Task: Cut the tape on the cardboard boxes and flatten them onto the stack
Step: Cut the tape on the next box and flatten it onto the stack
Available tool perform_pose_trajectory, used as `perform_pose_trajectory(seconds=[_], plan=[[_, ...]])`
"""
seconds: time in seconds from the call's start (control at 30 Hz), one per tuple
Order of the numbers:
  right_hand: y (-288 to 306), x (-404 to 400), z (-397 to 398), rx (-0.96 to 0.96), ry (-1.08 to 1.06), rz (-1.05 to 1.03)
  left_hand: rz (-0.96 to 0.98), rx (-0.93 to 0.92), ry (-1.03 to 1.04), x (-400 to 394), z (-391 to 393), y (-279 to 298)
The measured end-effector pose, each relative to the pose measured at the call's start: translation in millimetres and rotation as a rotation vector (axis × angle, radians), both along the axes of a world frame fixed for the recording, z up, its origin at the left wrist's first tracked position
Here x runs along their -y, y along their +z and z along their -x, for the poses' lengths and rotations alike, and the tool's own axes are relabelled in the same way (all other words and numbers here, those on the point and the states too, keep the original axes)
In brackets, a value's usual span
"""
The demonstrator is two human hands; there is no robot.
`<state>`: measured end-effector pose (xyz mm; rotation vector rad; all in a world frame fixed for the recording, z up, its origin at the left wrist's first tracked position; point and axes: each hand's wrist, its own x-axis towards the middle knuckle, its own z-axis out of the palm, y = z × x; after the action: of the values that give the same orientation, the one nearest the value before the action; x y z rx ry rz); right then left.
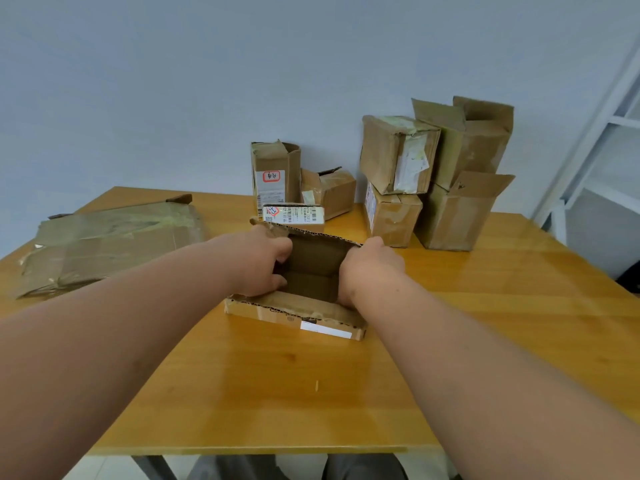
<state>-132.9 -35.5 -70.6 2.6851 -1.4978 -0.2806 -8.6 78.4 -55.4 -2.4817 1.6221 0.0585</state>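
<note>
Cardboard box (pixel 304 299), small and already open at the top, sits nearest me at the middle of the wooden table (pixel 284 393), its near flap folded down toward me with a white label showing. I have both hands inside its mouth: my left hand (pixel 263 263) curls its fingers over the left wall and my right hand (pixel 372 268) grips the right wall, knuckles up, so each holds cardboard and neither is free. I judge I hold the walls this way to spread or collapse the box, since pushing the sides apart is what folds it flat. No knife or cutter shows, and I cannot tell whether any tape on the bottom is still uncut. To my left, a little farther off, lies the stack of flattened boxes (pixel 110 247), taped and creased, where this one should end up. Beyond, against the wall, wait the uncut ones: a group of small boxes (pixel 294 188) just behind my hands, and taller piled boxes (pixel 440 174) at the right.
</note>
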Motion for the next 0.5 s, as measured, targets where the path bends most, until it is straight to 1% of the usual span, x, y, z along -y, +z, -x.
perform_pose_trajectory(seconds=[0.1,0.17,0.27,0.4,0.5], plan=[[-6.0,4.7,-5.3,0.111,-0.055,0.000,0.165,-0.038,0.038,-4.2,-3.5,-3.3],[-9.4,7.0,-6.0,0.172,-0.079,0.012,0.232,-0.065,0.041,-7.0,-6.4,-7.1],[-13.3,8.7,-7.0,0.165,-0.070,0.023,0.282,-0.099,0.035,-11.7,-9.6,-9.1],[-16.6,12.2,-13.5,0.227,-0.176,0.030,0.326,-0.115,0.013,-13.5,-4.6,-9.1],[-17.5,13.8,-18.6,0.201,-0.201,0.004,0.353,-0.134,0.017,-17.8,-3.3,-10.8]])
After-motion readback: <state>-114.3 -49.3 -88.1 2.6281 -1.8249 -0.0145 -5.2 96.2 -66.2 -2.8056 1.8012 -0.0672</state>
